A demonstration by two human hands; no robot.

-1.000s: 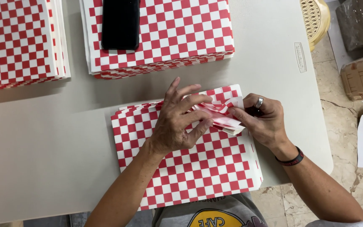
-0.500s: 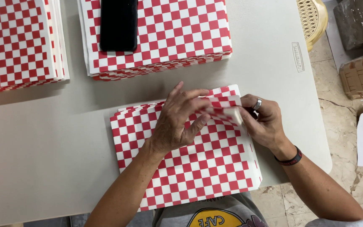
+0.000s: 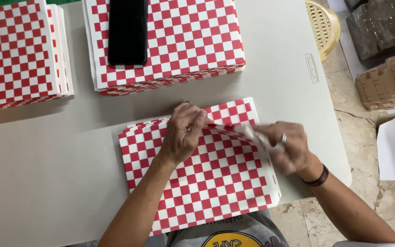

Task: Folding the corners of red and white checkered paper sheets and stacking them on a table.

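head view: left hand (image 3: pixel 184 135) pins checkered sheets (image 3: pixel 206 183); right hand (image 3: pixel 289 148) lifts one edge.

The scene is bright and evenly lit, with soft overhead light and no harsh glare on the pale grey table (image 3: pixel 46 183). Shadows are faint and short: a soft band falls along the near edge of the far stack of checkered paper (image 3: pixel 170 45) and of the stack at the left (image 3: pixel 19 55). The black phone (image 3: pixel 128 29) shows almost no reflection. Most of the frame is sharp, yet the right hand (image 3: pixel 289 148) is smeared by motion blur, while the left hand (image 3: pixel 184 132) stays crisp. The table edges bow slightly toward the corners.
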